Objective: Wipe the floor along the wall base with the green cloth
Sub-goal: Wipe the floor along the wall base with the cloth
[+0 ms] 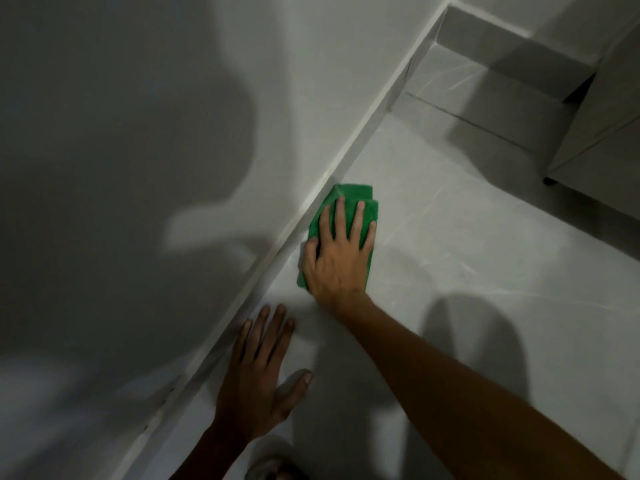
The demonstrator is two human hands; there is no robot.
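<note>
We press the folded green cloth (360, 206) flat on the pale grey tiled floor (485, 254) with our right hand (341, 252), fingers straight and spread, against the white skirting (349, 150). At seven o'clock from it, our left hand (258, 375) rests open-fingered on the floor.

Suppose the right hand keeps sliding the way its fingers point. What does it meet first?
Probably the corner step at the far wall; until then the floor beside the wall base looks free.
</note>
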